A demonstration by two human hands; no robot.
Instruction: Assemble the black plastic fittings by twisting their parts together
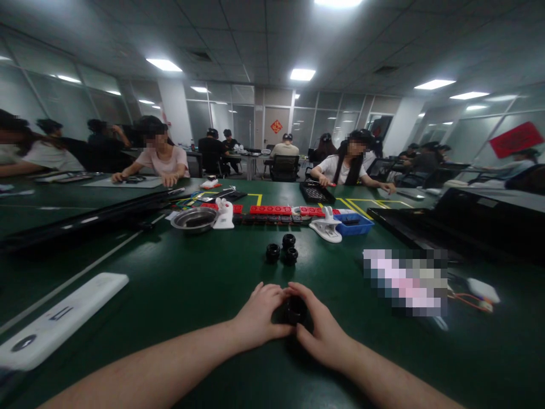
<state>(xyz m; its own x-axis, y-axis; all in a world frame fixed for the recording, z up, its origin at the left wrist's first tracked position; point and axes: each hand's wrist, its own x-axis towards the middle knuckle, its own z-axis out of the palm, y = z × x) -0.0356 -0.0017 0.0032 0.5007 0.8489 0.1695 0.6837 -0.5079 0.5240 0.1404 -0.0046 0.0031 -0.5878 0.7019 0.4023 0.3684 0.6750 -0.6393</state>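
Note:
Close in front of me, my left hand and my right hand curl around a small black cylindrical part from either side. Fingers and thumbs of both hands nearly meet around it, hiding much of its outline. Just beyond stand three black ribbed round parts, grouped together: one on the left, one at the back and one on the right. All of this is on the dark green tabletop.
Across the table's middle run a metal bowl, white clips, red blocks and a blue bin. A long white device lies left; a pixelated item lies right. Two co-workers sit opposite.

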